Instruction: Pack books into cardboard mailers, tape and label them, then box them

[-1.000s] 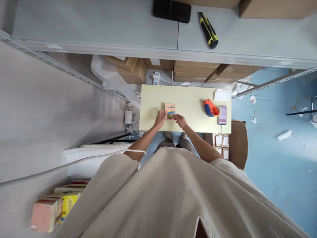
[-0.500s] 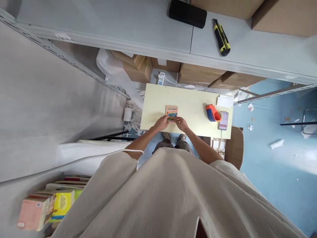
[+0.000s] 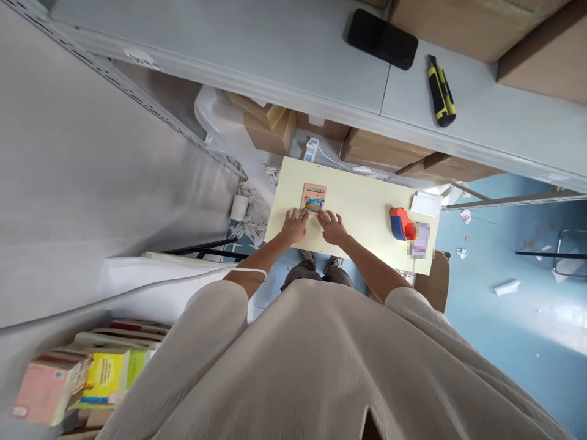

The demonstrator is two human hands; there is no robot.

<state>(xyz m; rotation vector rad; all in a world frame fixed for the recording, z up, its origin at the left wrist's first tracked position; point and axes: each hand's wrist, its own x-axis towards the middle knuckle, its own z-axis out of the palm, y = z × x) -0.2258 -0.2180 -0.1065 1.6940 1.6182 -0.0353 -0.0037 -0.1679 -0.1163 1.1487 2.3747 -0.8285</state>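
A small pink book with a colourful picture on its cover lies on the pale yellow table. My left hand rests at the book's near left corner, fingers spread and the thumb side close to its edge. At the near right corner my right hand is likewise open, fingers stretched forward over the tabletop. Both hands appear to touch the book's near edge, and neither is wrapped around it.
On the table's right stand a red-and-blue tape dispenser, a blurred-out phone and white paper. A shelf above bears a black phone and a utility knife. Stacked books sit lower left.
Both hands have gone from closed at the book's near edge to open with fingers spread. The book lies slightly farther from me. The whole view has turned a little.
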